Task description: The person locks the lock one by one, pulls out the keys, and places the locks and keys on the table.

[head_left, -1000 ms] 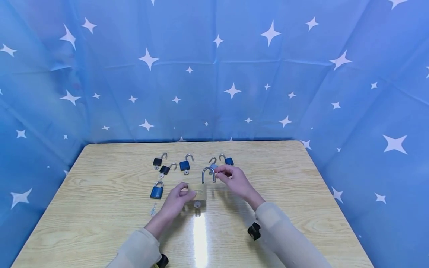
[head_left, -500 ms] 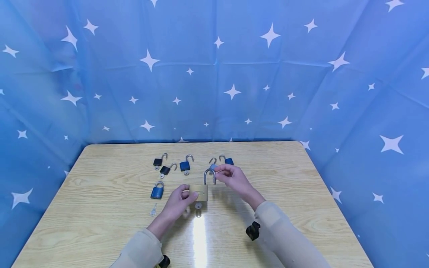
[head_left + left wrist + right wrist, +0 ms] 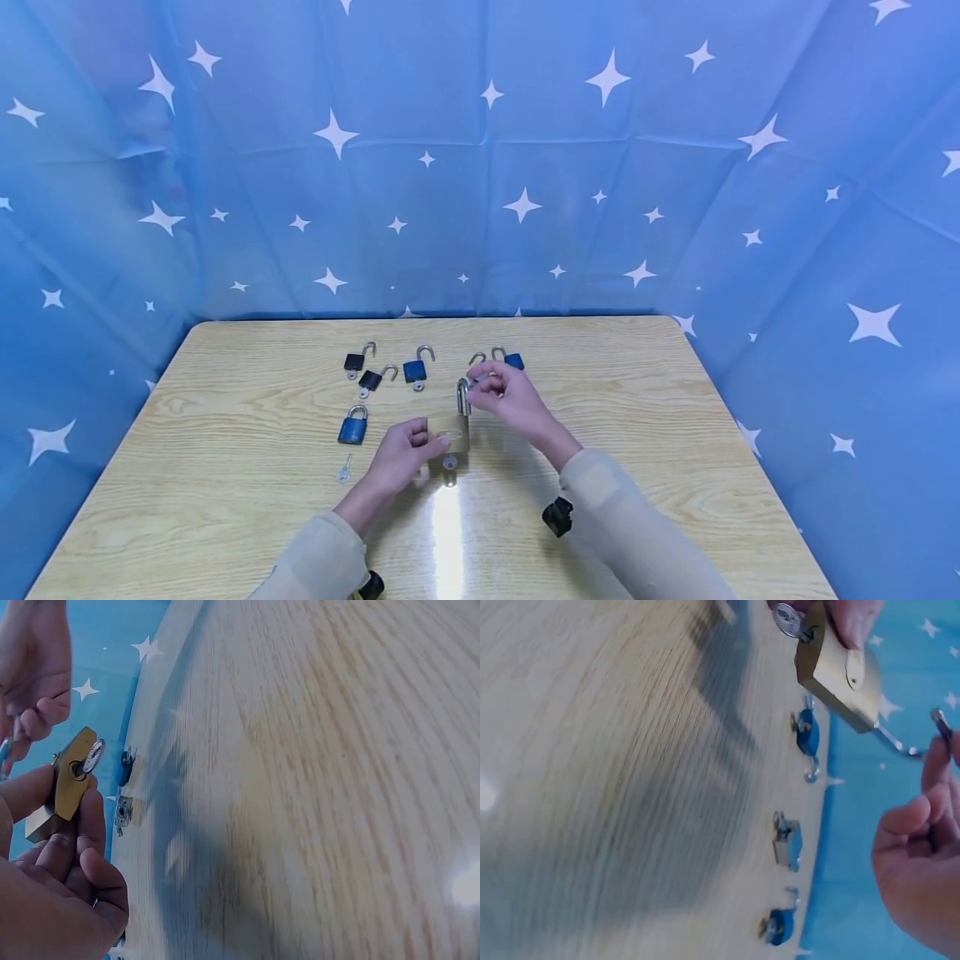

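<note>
A large brass padlock (image 3: 458,429) is held up over the table by my left hand (image 3: 401,458), thumb on its front face and fingers behind. Its key (image 3: 93,757) sticks out of the keyhole in the bottom. The steel shackle (image 3: 461,397) is raised and looks swung round, with its free end out of the body. Fingers of my right hand (image 3: 513,402) pinch the shackle; the right wrist view shows its loose end by the fingertips, partly hidden. The key (image 3: 787,620) also shows in that view.
Behind stand two black padlocks (image 3: 354,362) and blue ones (image 3: 414,371) (image 3: 513,361), shackles open, several with keys. A paler padlock is mostly hidden by my right hand. At left lie a blue padlock (image 3: 352,430) with shackle down and a loose key (image 3: 344,469).
My right hand has moved left and turned the shackle, which now appears narrower in the head view. The left hand and brass padlock have shifted slightly right.
</note>
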`<action>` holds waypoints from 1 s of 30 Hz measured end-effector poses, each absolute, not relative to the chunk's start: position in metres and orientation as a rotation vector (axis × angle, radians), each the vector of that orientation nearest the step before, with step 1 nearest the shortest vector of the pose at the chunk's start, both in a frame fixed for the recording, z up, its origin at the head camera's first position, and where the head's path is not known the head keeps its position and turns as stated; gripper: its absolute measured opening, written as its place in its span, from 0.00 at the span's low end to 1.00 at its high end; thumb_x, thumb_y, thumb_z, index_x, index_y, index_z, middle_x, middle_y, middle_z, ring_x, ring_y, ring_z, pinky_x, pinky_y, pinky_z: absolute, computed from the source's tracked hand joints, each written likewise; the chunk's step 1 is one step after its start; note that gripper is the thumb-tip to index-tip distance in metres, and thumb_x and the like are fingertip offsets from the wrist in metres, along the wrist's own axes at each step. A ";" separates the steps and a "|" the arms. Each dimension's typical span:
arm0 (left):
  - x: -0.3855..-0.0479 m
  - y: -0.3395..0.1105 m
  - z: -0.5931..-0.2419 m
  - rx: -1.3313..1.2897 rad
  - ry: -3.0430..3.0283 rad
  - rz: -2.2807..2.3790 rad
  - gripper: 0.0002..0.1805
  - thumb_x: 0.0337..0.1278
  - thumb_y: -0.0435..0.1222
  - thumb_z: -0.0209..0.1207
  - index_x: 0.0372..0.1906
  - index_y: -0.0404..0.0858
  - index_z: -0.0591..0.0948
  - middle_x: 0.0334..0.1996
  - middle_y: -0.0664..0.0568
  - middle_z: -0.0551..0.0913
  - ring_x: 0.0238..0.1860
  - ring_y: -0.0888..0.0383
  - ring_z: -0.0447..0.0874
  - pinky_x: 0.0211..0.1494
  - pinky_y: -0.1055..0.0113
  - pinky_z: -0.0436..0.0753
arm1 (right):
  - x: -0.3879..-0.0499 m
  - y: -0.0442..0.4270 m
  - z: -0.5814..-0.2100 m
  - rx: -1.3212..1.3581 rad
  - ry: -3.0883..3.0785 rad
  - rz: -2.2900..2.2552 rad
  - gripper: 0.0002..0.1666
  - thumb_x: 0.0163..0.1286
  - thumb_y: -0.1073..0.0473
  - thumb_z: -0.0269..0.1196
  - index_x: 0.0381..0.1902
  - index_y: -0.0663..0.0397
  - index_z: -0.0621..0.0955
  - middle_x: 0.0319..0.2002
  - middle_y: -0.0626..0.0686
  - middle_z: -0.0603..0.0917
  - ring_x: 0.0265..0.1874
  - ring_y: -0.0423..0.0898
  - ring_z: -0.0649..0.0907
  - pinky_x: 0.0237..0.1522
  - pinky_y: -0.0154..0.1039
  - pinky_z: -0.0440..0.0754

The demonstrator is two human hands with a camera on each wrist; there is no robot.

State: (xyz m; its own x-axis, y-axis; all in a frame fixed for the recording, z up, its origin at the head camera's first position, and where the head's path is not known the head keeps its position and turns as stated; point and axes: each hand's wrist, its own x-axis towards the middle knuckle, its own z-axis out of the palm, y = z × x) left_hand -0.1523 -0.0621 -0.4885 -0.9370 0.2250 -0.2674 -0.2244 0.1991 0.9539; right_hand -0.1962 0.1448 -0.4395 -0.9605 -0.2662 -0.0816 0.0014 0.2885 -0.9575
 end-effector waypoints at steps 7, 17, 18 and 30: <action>-0.152 -0.061 -0.493 0.007 2.134 1.778 0.12 0.59 0.41 0.64 0.38 0.36 0.78 0.20 0.55 0.73 0.20 0.61 0.64 0.24 0.71 0.65 | -0.196 0.132 -0.439 -0.330 2.626 -1.465 0.18 0.65 0.52 0.67 0.53 0.42 0.79 0.45 0.50 0.79 0.35 0.46 0.73 0.37 0.37 0.71; -0.150 -0.055 -0.495 0.087 2.169 1.750 0.12 0.60 0.40 0.63 0.30 0.39 0.73 0.16 0.58 0.64 0.18 0.63 0.59 0.23 0.72 0.62 | -0.188 0.107 -0.439 -0.372 3.037 -0.919 0.20 0.61 0.42 0.68 0.48 0.43 0.82 0.41 0.43 0.78 0.34 0.40 0.76 0.33 0.35 0.74; -0.150 -0.054 -0.495 0.093 2.171 1.752 0.12 0.60 0.40 0.63 0.30 0.37 0.74 0.16 0.58 0.64 0.18 0.63 0.59 0.23 0.73 0.61 | -0.187 0.105 -0.440 -0.365 3.063 -0.882 0.20 0.61 0.42 0.68 0.47 0.42 0.82 0.40 0.43 0.78 0.32 0.39 0.75 0.31 0.34 0.73; -0.149 -0.053 -0.493 0.061 2.110 1.809 0.13 0.60 0.40 0.63 0.35 0.35 0.75 0.18 0.57 0.67 0.19 0.62 0.60 0.24 0.71 0.63 | -0.195 0.118 -0.446 -0.339 2.953 -1.088 0.09 0.69 0.52 0.63 0.45 0.43 0.83 0.35 0.43 0.83 0.28 0.40 0.78 0.30 0.37 0.75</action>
